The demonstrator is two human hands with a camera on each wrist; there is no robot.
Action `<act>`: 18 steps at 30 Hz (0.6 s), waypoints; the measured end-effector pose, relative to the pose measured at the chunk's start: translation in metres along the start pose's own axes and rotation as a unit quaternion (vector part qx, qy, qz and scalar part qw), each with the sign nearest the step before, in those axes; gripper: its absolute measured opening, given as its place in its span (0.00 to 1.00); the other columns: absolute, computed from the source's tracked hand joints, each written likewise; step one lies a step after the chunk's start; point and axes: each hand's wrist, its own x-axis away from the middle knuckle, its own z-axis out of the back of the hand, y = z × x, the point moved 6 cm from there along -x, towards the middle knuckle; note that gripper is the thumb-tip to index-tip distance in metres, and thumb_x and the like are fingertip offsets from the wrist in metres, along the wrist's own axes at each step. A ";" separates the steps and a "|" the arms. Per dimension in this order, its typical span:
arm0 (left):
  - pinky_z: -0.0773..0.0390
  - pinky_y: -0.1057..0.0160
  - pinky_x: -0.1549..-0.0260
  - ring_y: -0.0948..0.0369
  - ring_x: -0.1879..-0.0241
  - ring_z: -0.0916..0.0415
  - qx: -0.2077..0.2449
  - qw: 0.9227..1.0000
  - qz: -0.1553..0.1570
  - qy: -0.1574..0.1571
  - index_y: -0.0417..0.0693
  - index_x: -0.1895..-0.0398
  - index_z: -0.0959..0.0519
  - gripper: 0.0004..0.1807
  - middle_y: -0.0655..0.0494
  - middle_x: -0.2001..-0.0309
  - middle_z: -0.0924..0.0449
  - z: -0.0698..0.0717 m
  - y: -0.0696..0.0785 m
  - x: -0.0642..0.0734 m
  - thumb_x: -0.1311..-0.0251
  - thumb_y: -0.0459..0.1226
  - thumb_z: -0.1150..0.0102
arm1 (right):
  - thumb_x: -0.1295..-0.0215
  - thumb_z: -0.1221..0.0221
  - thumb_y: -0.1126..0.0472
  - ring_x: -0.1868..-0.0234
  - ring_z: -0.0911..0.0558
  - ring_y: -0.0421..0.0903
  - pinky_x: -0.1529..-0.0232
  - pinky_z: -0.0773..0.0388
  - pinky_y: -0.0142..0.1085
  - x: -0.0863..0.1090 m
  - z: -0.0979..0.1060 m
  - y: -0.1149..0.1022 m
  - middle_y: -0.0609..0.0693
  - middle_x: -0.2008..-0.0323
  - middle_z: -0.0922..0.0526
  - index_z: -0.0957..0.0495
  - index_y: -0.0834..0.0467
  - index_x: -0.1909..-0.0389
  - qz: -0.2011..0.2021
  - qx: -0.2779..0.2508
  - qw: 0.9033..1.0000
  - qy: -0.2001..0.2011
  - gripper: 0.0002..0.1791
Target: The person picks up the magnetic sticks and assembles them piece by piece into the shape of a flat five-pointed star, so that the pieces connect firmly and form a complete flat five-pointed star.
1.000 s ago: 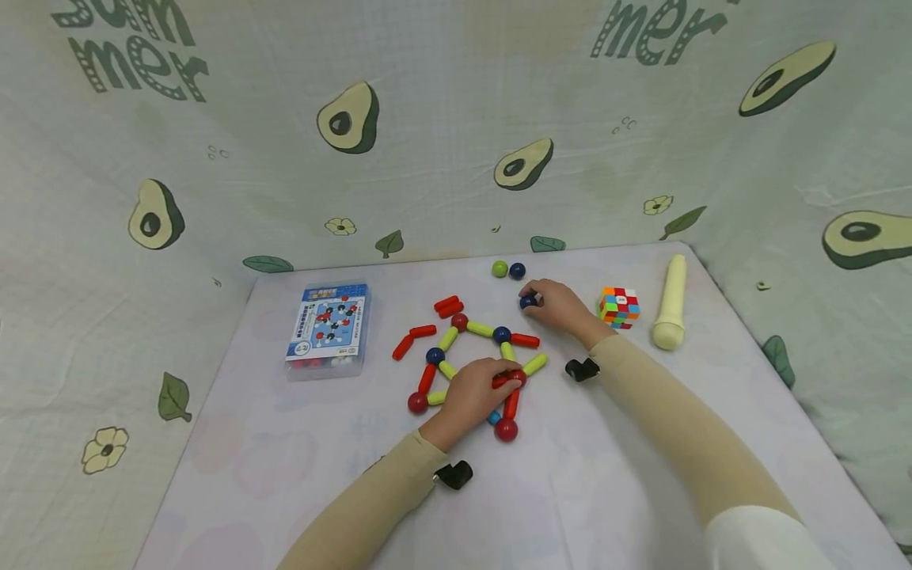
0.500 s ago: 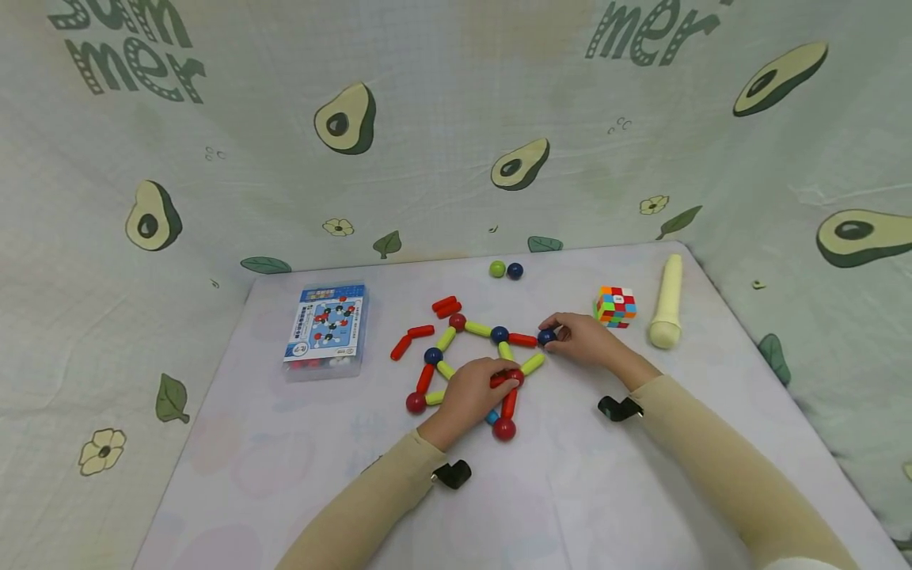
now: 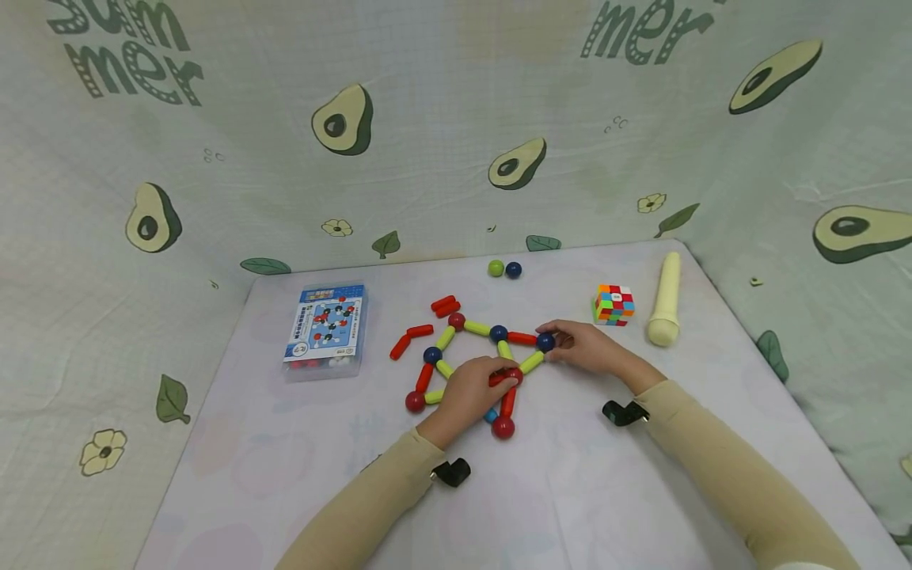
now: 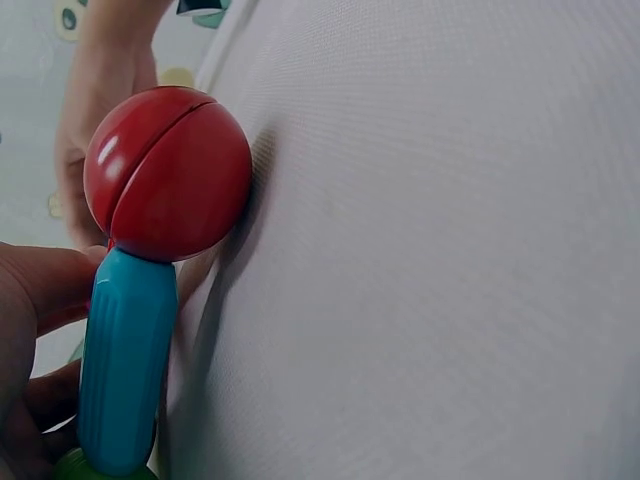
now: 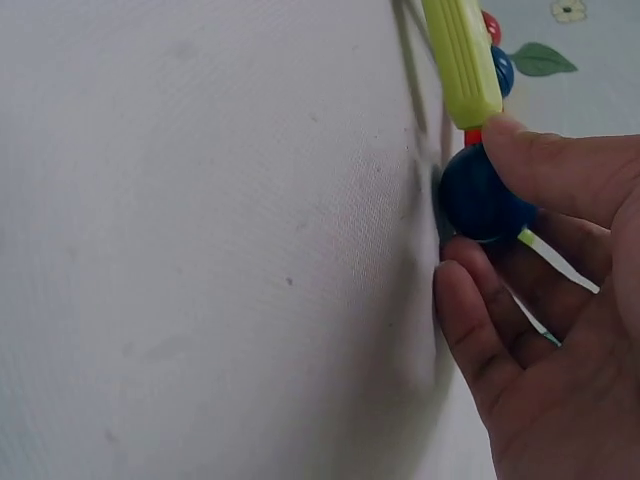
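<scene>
A flat frame of magnetic rods and balls lies mid-table in the head view. My left hand (image 3: 473, 396) pinches a red rod (image 3: 496, 381) beside a red ball (image 3: 514, 376), and its palm covers part of the frame. In the left wrist view, a larger red ball (image 4: 170, 172) joins a blue rod (image 4: 128, 360) by the fingers. With thumb and fingers, my right hand (image 3: 587, 348) holds a dark blue ball (image 3: 545, 342) where a red rod (image 3: 522, 339) and a yellow-green rod (image 3: 531, 362) meet. The right wrist view shows the yellow-green rod (image 5: 463, 65) touching that ball (image 5: 482, 197).
Loose red rods (image 3: 400, 347) lie left of the frame. A green ball (image 3: 495, 268) and another dark blue ball (image 3: 513, 270) sit at the back. A boxed set (image 3: 325, 328) stands left; a puzzle cube (image 3: 614, 305) and a cream-coloured stick (image 3: 666, 301) are right.
My right hand has brought the dark blue ball forward and slightly right, from behind the frame onto the ends of the red and yellow-green rods. The left hand stays in place.
</scene>
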 end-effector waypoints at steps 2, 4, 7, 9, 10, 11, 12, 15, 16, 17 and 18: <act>0.23 0.71 0.61 0.66 0.60 0.24 -0.001 1.000 0.001 -0.001 0.63 0.39 0.17 0.20 0.64 0.54 0.15 0.000 0.000 0.000 0.33 0.52 0.36 | 0.33 0.33 0.58 0.54 0.22 0.48 0.49 0.22 0.42 0.000 -0.001 0.001 0.51 0.53 0.18 0.25 0.56 0.34 -0.008 -0.005 1.000 -0.010 0.27; 0.23 0.71 0.61 0.66 0.60 0.24 0.000 1.000 0.001 -0.001 0.63 0.40 0.17 0.20 0.64 0.54 0.15 0.001 0.000 0.000 0.33 0.52 0.36 | 0.33 0.33 0.58 0.53 0.22 0.48 0.49 0.23 0.41 0.001 -0.002 0.002 0.51 0.53 0.19 0.25 0.56 0.34 -0.009 -0.010 1.000 -0.017 0.27; 0.23 0.70 0.59 0.66 0.58 0.23 0.004 1.000 -0.002 0.002 0.63 0.40 0.17 0.20 0.64 0.53 0.15 0.002 0.001 0.001 0.33 0.52 0.36 | 0.34 0.32 0.58 0.54 0.23 0.49 0.51 0.22 0.39 0.002 -0.003 0.003 0.51 0.54 0.19 0.25 0.56 0.34 -0.011 -0.015 1.000 -0.018 0.28; 0.22 0.70 0.58 0.65 0.58 0.23 0.006 1.000 -0.004 0.003 0.62 0.40 0.17 0.20 0.64 0.53 0.15 0.003 0.001 0.001 0.33 0.51 0.36 | 0.35 0.31 0.57 0.54 0.23 0.49 0.52 0.22 0.38 0.002 -0.003 0.002 0.51 0.55 0.20 0.25 0.56 0.34 -0.012 -0.014 1.000 -0.014 0.29; 0.22 0.70 0.58 0.65 0.58 0.23 0.007 1.000 -0.005 0.003 0.62 0.40 0.17 0.20 0.64 0.53 0.15 0.003 0.001 0.001 0.33 0.51 0.36 | 0.36 0.30 0.57 0.55 0.23 0.49 0.53 0.22 0.38 0.002 -0.003 0.002 0.50 0.56 0.20 0.25 0.56 0.35 -0.013 -0.013 1.000 -0.011 0.29; 0.22 0.70 0.58 0.65 0.58 0.23 0.008 1.000 -0.006 0.003 0.62 0.40 0.17 0.20 0.64 0.53 0.15 0.003 0.001 0.001 0.33 0.52 0.36 | 0.36 0.30 0.57 0.55 0.23 0.48 0.53 0.22 0.37 0.002 -0.004 0.002 0.50 0.57 0.20 0.24 0.55 0.35 -0.014 -0.013 1.000 -0.006 0.29; 0.23 0.70 0.59 0.65 0.58 0.23 0.008 1.000 -0.006 0.003 0.62 0.40 0.17 0.20 0.64 0.53 0.15 0.003 0.001 0.001 0.32 0.52 0.36 | 0.37 0.29 0.57 0.56 0.23 0.48 0.53 0.22 0.37 0.002 -0.004 0.002 0.49 0.57 0.19 0.24 0.55 0.36 -0.014 -0.012 1.000 -0.002 0.28; 0.23 0.70 0.60 0.66 0.59 0.24 0.009 1.000 -0.008 0.002 0.62 0.40 0.17 0.20 0.64 0.54 0.15 0.002 0.001 0.000 0.33 0.52 0.36 | 0.36 0.30 0.57 0.57 0.22 0.48 0.53 0.22 0.39 0.002 -0.004 0.000 0.50 0.58 0.19 0.23 0.57 0.37 -0.009 -0.002 1.000 0.015 0.27; 0.23 0.70 0.60 0.66 0.59 0.24 0.010 1.000 -0.009 0.002 0.62 0.40 0.17 0.19 0.64 0.54 0.15 0.002 0.001 0.000 0.33 0.51 0.36 | 0.36 0.30 0.58 0.57 0.22 0.48 0.53 0.22 0.40 0.002 -0.004 -0.001 0.50 0.58 0.19 0.22 0.57 0.38 -0.007 0.001 1.000 0.021 0.26; 0.23 0.70 0.59 0.66 0.59 0.24 0.010 1.000 -0.009 0.002 0.62 0.40 0.17 0.20 0.64 0.54 0.15 0.002 0.001 0.000 0.33 0.51 0.36 | 0.35 0.30 0.58 0.58 0.22 0.48 0.53 0.22 0.40 0.002 -0.004 -0.001 0.50 0.58 0.18 0.22 0.58 0.38 -0.006 0.004 1.000 0.026 0.25; 0.23 0.70 0.59 0.66 0.59 0.24 0.010 1.000 -0.010 0.003 0.62 0.40 0.17 0.20 0.64 0.53 0.15 0.002 0.001 0.000 0.33 0.51 0.36 | 0.35 0.31 0.58 0.58 0.22 0.48 0.53 0.22 0.41 0.002 -0.004 -0.002 0.51 0.57 0.18 0.22 0.58 0.39 -0.006 0.008 0.999 0.031 0.25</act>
